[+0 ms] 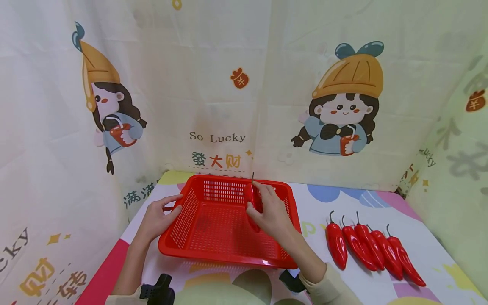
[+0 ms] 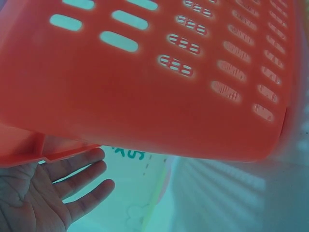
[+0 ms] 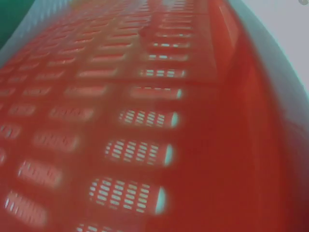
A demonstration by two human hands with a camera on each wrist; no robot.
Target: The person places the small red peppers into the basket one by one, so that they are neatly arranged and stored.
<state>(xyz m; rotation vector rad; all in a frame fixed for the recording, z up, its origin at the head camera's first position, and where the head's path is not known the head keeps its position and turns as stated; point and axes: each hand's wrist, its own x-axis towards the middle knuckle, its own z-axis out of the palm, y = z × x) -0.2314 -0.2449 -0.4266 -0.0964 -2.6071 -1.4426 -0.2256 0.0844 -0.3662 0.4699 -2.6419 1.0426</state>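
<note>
Black wrist cameras (image 1: 158, 290) are sitting nearest, at the bottom edge. Beyond them, a pepper (image 1: 251, 195) is standing stem up within the basket's outline, right of its middle; whether its tip is touching the floor, I cannot tell. Curled round it, the right hand (image 1: 271, 212) is pinching it between thumb and fingers. At the basket (image 1: 228, 256), the left hand (image 1: 162, 217) is touching the left rim, its visible fingers straight and spread in the left wrist view. Doing this well is probably calling for a light pinch on that slick skin, a tip clear of the walls and a steady rim. Five more peppers (image 1: 369, 241) are lying rightward on the table (image 1: 313, 212), before a printed backdrop (image 1: 213, 101).
</note>
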